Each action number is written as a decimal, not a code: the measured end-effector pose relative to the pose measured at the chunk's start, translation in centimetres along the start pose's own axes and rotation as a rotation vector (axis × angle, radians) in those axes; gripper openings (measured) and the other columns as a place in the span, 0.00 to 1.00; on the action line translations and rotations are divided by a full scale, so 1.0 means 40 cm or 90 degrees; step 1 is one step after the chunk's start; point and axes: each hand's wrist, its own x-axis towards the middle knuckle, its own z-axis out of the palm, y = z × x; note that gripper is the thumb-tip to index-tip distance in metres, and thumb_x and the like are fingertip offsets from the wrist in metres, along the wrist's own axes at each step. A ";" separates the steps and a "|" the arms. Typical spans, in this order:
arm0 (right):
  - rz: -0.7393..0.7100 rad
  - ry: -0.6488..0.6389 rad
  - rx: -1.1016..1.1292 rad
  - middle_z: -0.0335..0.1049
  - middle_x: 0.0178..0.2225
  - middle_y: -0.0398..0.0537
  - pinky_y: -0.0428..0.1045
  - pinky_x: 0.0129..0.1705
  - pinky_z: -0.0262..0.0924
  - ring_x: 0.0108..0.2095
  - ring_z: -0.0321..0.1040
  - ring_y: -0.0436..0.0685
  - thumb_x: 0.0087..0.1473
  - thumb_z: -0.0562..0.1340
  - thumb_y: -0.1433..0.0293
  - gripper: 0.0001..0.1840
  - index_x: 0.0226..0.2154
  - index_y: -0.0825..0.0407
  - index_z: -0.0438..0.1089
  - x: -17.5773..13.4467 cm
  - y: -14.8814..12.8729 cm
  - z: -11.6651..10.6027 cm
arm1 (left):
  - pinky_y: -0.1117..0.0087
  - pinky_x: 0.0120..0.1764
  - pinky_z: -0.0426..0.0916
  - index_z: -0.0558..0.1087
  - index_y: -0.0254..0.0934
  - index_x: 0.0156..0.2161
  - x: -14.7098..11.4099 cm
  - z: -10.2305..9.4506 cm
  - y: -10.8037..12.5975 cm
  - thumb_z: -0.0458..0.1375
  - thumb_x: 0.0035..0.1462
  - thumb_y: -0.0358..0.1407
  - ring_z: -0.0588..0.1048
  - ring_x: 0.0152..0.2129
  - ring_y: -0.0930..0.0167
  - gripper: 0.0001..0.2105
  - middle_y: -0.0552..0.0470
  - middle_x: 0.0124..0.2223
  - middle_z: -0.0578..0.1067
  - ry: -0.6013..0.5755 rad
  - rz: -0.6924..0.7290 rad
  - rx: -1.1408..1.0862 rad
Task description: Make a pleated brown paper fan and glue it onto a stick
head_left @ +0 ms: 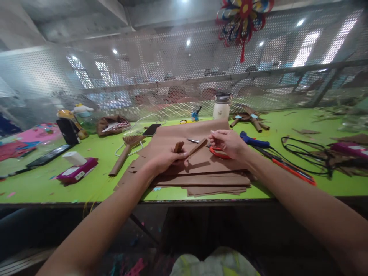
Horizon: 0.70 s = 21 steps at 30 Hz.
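Note:
My left hand (174, 158) is closed on folded brown paper (197, 148), a narrow strip that slants up to the right. A short pleated end of brown paper (178, 146) also rises from its fingers. My right hand (225, 142) hovers just right of the strip's upper end, its thumb and fingertips pinched together. Whatever is between those fingertips is too small to make out. Red-handled scissors (220, 153) lie partly under my right hand, blades pointing left. Beneath both hands is a stack of brown paper sheets (201, 180).
Left of the stack lies a pleated paper fan piece (120, 159), beside a purple box (79, 170). On the right are a blue glue gun (254, 141), a red-edged tool (293, 172) and a black cable (301, 151). A white bottle (221, 109) stands behind.

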 end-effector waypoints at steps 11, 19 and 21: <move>-0.019 -0.367 -0.064 0.71 0.32 0.48 0.51 0.38 0.60 0.31 0.66 0.50 0.45 0.64 0.72 0.22 0.46 0.54 0.67 -0.058 -0.025 0.057 | 0.77 0.19 0.46 0.63 0.33 0.30 -0.017 0.005 0.025 0.54 0.53 0.39 0.60 0.16 0.79 0.09 0.54 0.20 0.67 -0.116 0.005 -0.083; -0.064 -0.351 -0.096 0.71 0.30 0.47 0.52 0.37 0.61 0.30 0.66 0.50 0.44 0.65 0.69 0.18 0.42 0.53 0.71 -0.064 -0.015 0.065 | 0.76 0.19 0.45 0.64 0.32 0.29 -0.022 0.013 0.034 0.56 0.50 0.40 0.61 0.15 0.79 0.10 0.53 0.19 0.67 -0.156 -0.026 -0.103; -0.051 -0.358 -0.097 0.72 0.32 0.48 0.52 0.38 0.61 0.31 0.67 0.51 0.43 0.65 0.70 0.19 0.42 0.53 0.70 -0.067 -0.020 0.065 | 0.75 0.19 0.45 0.64 0.32 0.28 -0.024 0.015 0.038 0.57 0.50 0.40 0.61 0.15 0.78 0.11 0.52 0.19 0.68 -0.147 -0.027 -0.099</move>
